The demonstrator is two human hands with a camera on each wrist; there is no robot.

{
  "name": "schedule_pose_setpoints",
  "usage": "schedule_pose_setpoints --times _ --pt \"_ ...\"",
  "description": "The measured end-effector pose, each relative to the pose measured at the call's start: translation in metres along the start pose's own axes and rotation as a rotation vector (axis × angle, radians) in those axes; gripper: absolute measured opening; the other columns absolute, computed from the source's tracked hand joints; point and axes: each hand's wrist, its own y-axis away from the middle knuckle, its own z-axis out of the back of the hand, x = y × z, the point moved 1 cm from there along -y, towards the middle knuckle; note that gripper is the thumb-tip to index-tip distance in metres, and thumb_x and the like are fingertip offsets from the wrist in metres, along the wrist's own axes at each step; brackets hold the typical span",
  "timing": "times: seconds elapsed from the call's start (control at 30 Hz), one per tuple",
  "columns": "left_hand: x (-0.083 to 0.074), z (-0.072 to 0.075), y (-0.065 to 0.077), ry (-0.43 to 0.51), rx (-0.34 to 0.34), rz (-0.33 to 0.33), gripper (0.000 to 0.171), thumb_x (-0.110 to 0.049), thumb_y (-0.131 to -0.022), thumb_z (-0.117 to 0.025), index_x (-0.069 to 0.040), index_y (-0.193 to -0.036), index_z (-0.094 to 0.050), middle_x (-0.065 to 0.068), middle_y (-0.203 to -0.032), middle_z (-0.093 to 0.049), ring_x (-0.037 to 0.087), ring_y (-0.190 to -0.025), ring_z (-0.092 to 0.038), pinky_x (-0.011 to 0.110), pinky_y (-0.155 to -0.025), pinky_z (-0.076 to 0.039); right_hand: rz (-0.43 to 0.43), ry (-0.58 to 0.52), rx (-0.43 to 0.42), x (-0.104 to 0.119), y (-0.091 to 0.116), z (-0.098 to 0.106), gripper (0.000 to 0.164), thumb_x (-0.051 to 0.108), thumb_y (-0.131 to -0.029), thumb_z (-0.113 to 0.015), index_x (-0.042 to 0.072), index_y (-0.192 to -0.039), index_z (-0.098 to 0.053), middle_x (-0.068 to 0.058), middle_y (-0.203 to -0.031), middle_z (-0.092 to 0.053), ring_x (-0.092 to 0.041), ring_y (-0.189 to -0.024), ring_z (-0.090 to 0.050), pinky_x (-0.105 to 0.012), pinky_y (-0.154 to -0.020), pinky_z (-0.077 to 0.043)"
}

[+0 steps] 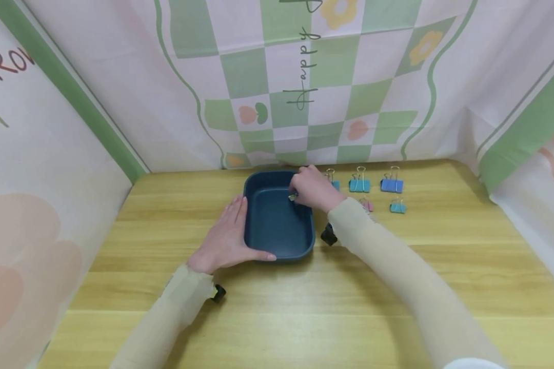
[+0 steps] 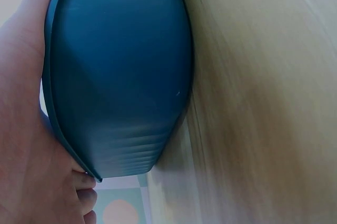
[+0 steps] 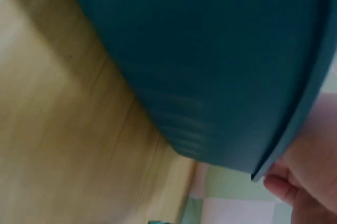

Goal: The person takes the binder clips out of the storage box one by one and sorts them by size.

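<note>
A dark blue rectangular tray [image 1: 279, 225] with rounded corners and raised walls stands on the table. My left hand [image 1: 226, 230] rests on its left side, fingers straight along the rim and thumb stretched over the near edge; the left wrist view shows the tray's outer wall [image 2: 121, 71] beside that hand. Over the tray's far right corner, my right hand [image 1: 315, 189] pinches a small yellowish binder clip [image 1: 293, 197], mostly hidden by the fingers. In the right wrist view, the curled fingers [image 3: 281, 188] show past the tray's rim.
Right of the tray are several binder clips: a teal one [image 1: 335, 184] partly behind the right hand, another teal one [image 1: 359, 185], a blue one [image 1: 392, 185], a pink one [image 1: 367, 205] beside the sleeve and a small teal one [image 1: 398, 208]. A patterned curtain [image 1: 286, 130] borders the table's back edge.
</note>
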Motion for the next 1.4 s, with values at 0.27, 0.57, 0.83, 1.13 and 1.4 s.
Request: schedule_pose_setpoints --times 0.27,0.57,0.83,1.13,1.4 --pt "-0.001 0.001 -0.001 -0.005 0.006 0.004 0.152 -0.102 -0.060 -0.051 0.001 -0.162 -0.004 0.014 -0.169 0.000 0.022 -0.154 0.002 0.035 -0.123 -0.005 -0.005 0.028 0.020 0.004 -0.005 -0.002 0.011 0.006 -0.090 -0.076 0.014 -0.092 -0.083 0.000 -0.093 -0.076 -0.024 -0.093 -0.067 -0.042 -0.088 -0.041" --pt "-0.001 0.001 0.000 0.001 0.014 0.004 0.151 -0.101 -0.061 -0.052 0.001 -0.162 -0.003 0.015 -0.169 0.000 0.022 -0.154 0.002 0.036 -0.124 -0.006 0.108 -0.185 0.069 0.033 0.001 -0.004 0.011 0.008 -0.094 -0.073 0.012 -0.098 -0.083 0.001 -0.094 -0.076 -0.016 -0.088 -0.070 -0.036 -0.088 -0.054" --pt "-0.001 0.001 0.001 0.009 0.020 0.007 0.151 -0.100 -0.062 -0.052 0.001 -0.161 -0.001 0.015 -0.169 0.002 0.022 -0.154 0.005 0.037 -0.124 -0.005 0.088 -0.355 0.200 0.045 0.002 -0.013 0.017 0.006 -0.097 -0.068 0.009 -0.108 -0.080 -0.002 -0.104 -0.075 -0.014 -0.096 -0.070 -0.031 -0.086 -0.058" --pt "-0.003 0.002 0.002 0.016 0.011 0.007 0.151 -0.101 -0.061 -0.051 0.001 -0.162 -0.003 0.015 -0.169 0.000 0.022 -0.154 0.004 0.035 -0.123 -0.005 0.074 -0.354 0.185 0.046 0.005 -0.013 0.025 0.010 -0.096 -0.070 0.003 -0.120 -0.075 -0.008 -0.116 -0.073 -0.019 -0.105 -0.069 -0.035 -0.093 -0.056" --pt "-0.002 0.002 0.001 0.010 0.012 0.007 0.151 -0.101 -0.061 -0.050 0.001 -0.162 -0.002 0.015 -0.169 0.000 0.023 -0.154 0.003 0.035 -0.123 -0.005 0.052 -0.310 0.174 0.051 0.012 -0.010 0.036 0.019 -0.087 -0.078 0.005 -0.120 -0.075 -0.006 -0.116 -0.073 -0.019 -0.106 -0.068 -0.037 -0.093 -0.056"
